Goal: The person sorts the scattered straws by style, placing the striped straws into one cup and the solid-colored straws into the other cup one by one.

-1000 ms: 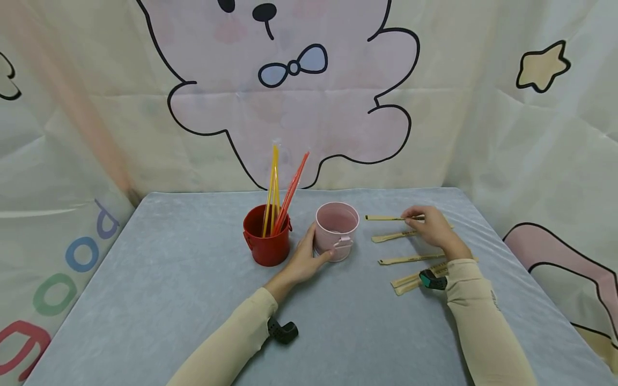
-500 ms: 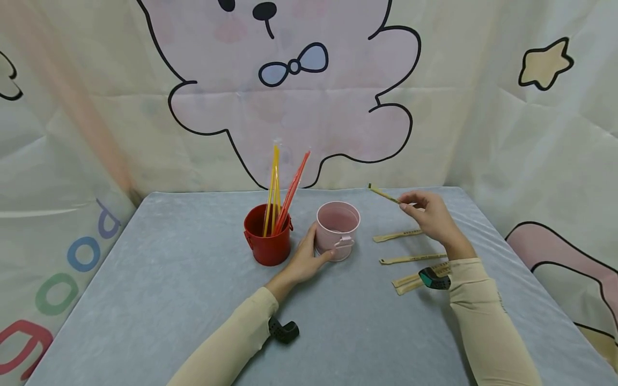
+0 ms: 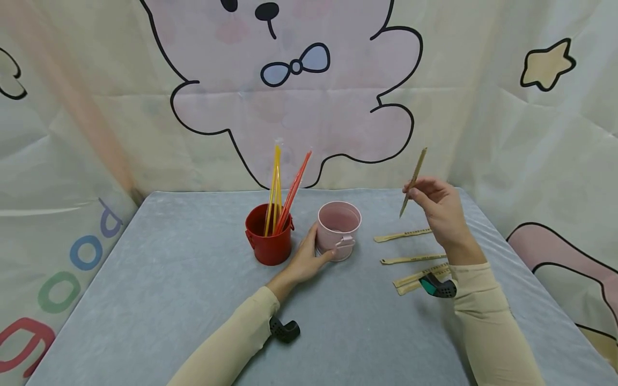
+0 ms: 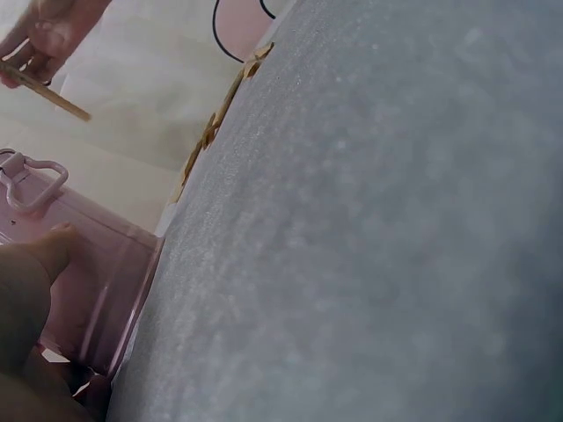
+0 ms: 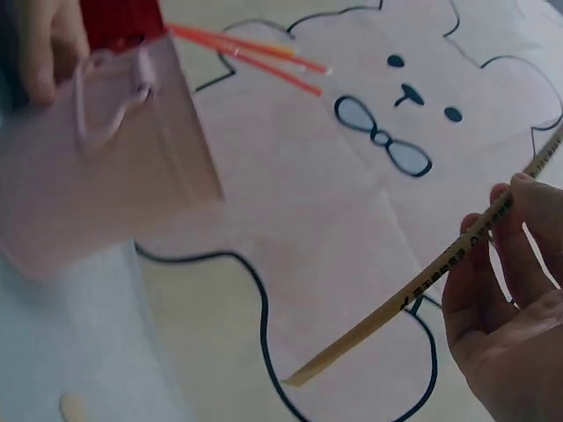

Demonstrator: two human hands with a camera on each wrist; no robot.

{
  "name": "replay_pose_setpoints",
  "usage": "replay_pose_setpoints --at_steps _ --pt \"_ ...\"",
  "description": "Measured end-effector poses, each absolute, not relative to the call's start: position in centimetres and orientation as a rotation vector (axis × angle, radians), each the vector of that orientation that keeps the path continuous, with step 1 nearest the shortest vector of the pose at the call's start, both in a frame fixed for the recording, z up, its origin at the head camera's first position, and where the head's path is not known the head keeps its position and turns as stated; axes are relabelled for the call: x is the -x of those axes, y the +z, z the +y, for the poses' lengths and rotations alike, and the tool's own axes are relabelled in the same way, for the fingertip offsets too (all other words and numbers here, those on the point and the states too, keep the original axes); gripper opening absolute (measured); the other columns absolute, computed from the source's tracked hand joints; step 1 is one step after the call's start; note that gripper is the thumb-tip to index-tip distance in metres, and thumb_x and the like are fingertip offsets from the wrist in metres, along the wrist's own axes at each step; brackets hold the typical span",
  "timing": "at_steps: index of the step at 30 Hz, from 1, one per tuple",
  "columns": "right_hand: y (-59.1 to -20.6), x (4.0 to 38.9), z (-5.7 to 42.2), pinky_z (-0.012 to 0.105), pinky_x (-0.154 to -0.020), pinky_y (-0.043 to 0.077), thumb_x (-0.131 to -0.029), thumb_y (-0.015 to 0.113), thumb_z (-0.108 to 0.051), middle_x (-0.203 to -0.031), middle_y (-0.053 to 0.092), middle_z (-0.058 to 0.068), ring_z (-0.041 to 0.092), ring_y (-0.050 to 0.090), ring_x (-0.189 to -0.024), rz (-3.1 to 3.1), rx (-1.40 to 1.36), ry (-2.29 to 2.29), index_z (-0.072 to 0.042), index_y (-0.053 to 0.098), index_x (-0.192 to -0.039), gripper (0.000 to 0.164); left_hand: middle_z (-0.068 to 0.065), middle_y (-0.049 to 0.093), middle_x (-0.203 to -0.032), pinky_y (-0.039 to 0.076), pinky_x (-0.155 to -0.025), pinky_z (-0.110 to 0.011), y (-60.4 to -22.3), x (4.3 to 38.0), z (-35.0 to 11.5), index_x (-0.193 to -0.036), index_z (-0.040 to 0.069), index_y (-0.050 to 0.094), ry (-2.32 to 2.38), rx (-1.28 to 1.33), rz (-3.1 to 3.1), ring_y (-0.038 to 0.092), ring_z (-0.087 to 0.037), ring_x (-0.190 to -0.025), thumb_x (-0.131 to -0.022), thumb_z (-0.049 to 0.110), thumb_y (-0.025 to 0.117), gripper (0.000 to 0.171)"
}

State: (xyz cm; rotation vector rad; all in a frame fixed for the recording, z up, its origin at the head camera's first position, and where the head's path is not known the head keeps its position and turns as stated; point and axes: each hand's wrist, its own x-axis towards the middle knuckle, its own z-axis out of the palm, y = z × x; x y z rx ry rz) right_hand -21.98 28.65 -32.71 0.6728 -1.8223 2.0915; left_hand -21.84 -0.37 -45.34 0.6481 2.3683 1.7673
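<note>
My left hand (image 3: 303, 261) grips the small pink bucket (image 3: 340, 247) low on its near left side, fingers and thumb around it. The bucket stands upright with its side handle (image 4: 35, 183) hanging down. Above the table to the right, my right hand (image 3: 445, 217) pinches a thin stick in a printed brown paper wrapper (image 5: 387, 308); it is tilted, upper end to the right. What is inside the wrapper is hidden. Several similar wrapped sticks (image 3: 412, 260) lie on the table under the right forearm, their right ends partly covered.
Just left of the pink bucket stands a red bucket (image 3: 270, 249) holding yellow sticks (image 3: 274, 182) and red sticks (image 3: 295, 185) in clear wrap. A grey-blue cloth (image 3: 159, 279) covers the table. A printed curtain (image 3: 120, 155) closes off the back and sides.
My right hand has lifted the paper-wrapped stick off the table and turned it from lying flat to steeply tilted. The left hand and the pink bucket have stayed in place.
</note>
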Motion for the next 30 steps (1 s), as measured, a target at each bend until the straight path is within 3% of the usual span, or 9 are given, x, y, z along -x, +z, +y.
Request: replay_pose_setpoints --at_steps 11,18,30 --pt "-30.7 20.3 26.4 0.03 -0.089 0.06 -0.101 0.046 0.009 -0.103 0.071 0.01 0.023 0.071 -0.096 -1.232 -0.71 2.501 -0.001 0.065 -0.103 0.022 -0.009 0.035 -0.163 0.023 -0.127 -0.05 -45.0 22.0 -0.3 -0.159 0.014 0.022 1.751 -0.633 2.384 0.031 -0.025 -0.153 -0.094 0.016 0.07 0.081" --pt "-32.1 20.0 24.1 0.03 -0.09 0.06 -0.101 0.05 0.005 -0.102 0.072 0.004 0.018 0.072 -0.097 -1.399 -0.583 2.417 -0.007 0.063 -0.104 0.018 -0.004 0.033 -0.164 0.023 -0.127 -0.048 -45.2 22.0 -0.4 -0.16 0.019 0.02 1.699 -0.584 2.384 0.029 -0.021 -0.154 -0.094 0.019 0.07 0.083" --pt "-36.0 21.2 21.0 0.026 -0.087 0.061 -0.098 0.057 0.006 -0.099 0.072 -0.003 0.011 0.071 -0.094 -1.826 -0.491 2.194 -0.006 0.062 -0.102 0.014 -0.005 0.031 -0.165 0.021 -0.128 -0.048 -45.1 21.7 -0.5 -0.161 0.017 0.019 1.729 -0.614 2.368 0.027 -0.022 -0.155 -0.095 0.018 0.069 0.082"
